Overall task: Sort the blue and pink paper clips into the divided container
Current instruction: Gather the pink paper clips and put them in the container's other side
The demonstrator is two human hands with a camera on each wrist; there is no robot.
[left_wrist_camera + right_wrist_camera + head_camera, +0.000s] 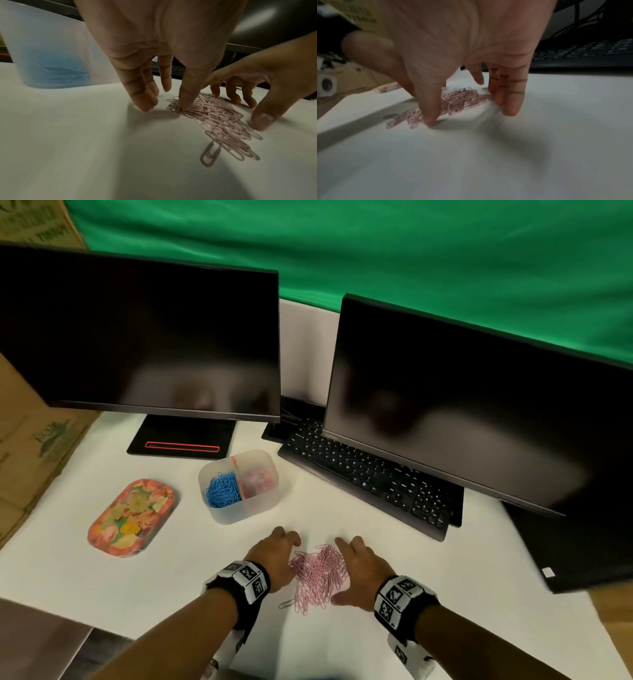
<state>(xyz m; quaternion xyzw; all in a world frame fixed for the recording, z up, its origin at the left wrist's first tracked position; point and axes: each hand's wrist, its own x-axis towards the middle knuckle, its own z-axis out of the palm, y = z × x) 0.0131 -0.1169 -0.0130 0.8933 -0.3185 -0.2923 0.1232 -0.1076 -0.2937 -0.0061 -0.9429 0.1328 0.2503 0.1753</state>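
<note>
While both hands flanked the pile of pink paper clips (317, 575) at lower centre of the head view, the step in hand looked like gathering the last loose clips. The left hand (274, 556) was released, fingers down on the white bench (171, 570), thumb tip pressing the pile's edge. The right hand (359, 571) was likewise unclenched, fingertips on the bench beside the pile, grasping nothing. The divided container (239, 510), a translucent frosted tub with rounded corners, stood just above the hands; blue paper clips (222, 489) filled its left compartment and some pink ones lay in the right. No blue clips showed on the bench. Next, I judge, the hands must squeeze the thin, slippery wire loops together, scoop them, and carry them to the right compartment. A glossy floral tray (132, 517) lay at left.
</note>
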